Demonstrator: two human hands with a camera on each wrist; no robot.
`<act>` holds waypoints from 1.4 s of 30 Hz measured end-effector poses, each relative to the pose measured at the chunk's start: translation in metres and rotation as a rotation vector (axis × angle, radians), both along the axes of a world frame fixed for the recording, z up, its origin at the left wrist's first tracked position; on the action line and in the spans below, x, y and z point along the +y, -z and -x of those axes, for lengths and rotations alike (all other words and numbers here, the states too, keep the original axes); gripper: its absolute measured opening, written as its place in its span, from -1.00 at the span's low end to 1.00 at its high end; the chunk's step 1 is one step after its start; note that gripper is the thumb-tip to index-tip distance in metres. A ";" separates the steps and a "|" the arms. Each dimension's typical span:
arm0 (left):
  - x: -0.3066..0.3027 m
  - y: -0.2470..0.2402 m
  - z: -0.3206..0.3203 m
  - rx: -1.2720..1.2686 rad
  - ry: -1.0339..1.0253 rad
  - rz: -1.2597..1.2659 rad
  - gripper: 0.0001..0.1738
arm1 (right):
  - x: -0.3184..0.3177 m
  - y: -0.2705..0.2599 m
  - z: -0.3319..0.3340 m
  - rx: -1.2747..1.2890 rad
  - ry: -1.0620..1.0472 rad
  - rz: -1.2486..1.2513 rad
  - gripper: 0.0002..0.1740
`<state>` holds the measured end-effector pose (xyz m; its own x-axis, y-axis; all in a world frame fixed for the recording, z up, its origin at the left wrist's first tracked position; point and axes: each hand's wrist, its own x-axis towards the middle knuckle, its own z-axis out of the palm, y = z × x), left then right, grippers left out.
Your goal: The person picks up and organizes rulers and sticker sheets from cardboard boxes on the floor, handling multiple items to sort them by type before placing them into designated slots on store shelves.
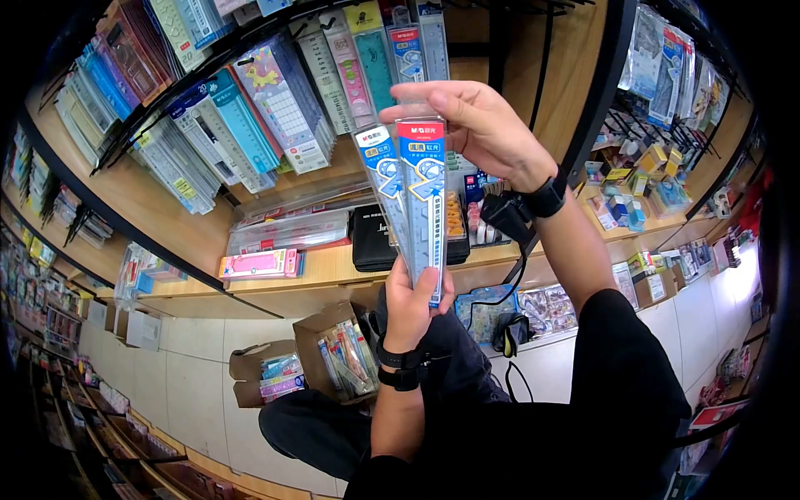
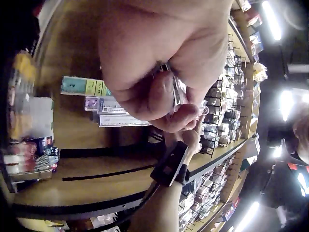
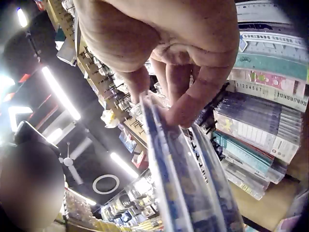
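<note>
Two or more clear packets with blue rulers (image 1: 423, 208), one with a red top, fan out in front of the body. The left hand (image 1: 410, 307) grips their lower ends, thumb across the front. At their upper ends is the right hand (image 1: 487, 125), thumb and fingers around the clear top of the packets. In the right wrist view the right hand (image 3: 164, 43) pinches the edges of the packets (image 3: 188, 174). From the left wrist, the left hand (image 2: 164, 63) curls round the packet ends, which are mostly hidden.
Hanging rulers (image 1: 287, 112) fill the rack ahead. On the shelf below lie a black case (image 1: 373, 237) and pink packets (image 1: 260, 263). Open cardboard boxes (image 1: 310, 337) with packets stand on the floor by the legs. Another rack (image 1: 667, 67) is at the right.
</note>
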<state>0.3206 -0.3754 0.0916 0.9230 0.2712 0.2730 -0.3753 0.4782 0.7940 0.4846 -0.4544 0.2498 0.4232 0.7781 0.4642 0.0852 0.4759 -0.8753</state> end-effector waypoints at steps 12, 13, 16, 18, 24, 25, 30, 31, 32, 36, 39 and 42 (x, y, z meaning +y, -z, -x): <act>0.001 0.000 0.007 -0.015 0.112 -0.007 -0.55 | 0.002 0.006 -0.020 0.001 -0.420 -0.081 -0.45; -0.001 -0.002 0.008 -0.011 0.126 0.021 -0.57 | 0.003 0.007 -0.022 0.031 -0.443 -0.087 -0.45; -0.001 -0.001 0.007 -0.003 0.128 0.010 -0.58 | 0.003 0.009 -0.023 0.015 -0.382 -0.075 -0.44; 0.000 0.000 0.005 0.001 0.116 -0.028 -0.57 | 0.000 0.008 -0.017 -0.017 -0.307 -0.075 -0.46; -0.004 -0.005 0.003 0.038 -0.118 -0.139 -0.66 | -0.006 0.003 0.004 -0.219 0.177 -0.033 -0.65; -0.004 -0.006 0.004 0.048 -0.148 -0.135 -0.68 | -0.006 0.003 0.006 -0.252 0.299 -0.014 -0.70; -0.007 -0.006 0.001 0.051 -0.209 -0.119 -0.70 | -0.008 -0.001 0.017 -0.338 0.453 -0.001 -0.75; -0.007 -0.006 0.001 0.050 -0.226 -0.135 -0.69 | -0.008 -0.001 0.019 -0.378 0.478 -0.023 -0.75; -0.007 -0.006 0.000 0.049 -0.242 -0.150 -0.68 | -0.007 -0.002 0.019 -0.378 0.480 -0.023 -0.75; -0.008 -0.007 0.000 0.045 -0.249 -0.166 -0.67 | -0.005 -0.002 0.018 -0.263 0.483 0.000 -0.73; -0.007 -0.004 -0.005 0.020 -0.256 -0.219 -0.70 | -0.001 -0.003 0.016 -0.102 0.419 -0.009 -0.72; -0.003 -0.006 -0.013 0.034 -0.192 -0.180 -0.71 | 0.005 -0.002 0.005 0.012 0.366 -0.011 -0.73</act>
<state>0.3331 -0.3784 0.0974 0.8688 0.3918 0.3027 -0.4174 0.2508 0.8734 0.4791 -0.4494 0.2518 0.6785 0.5690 0.4647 0.2411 0.4250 -0.8725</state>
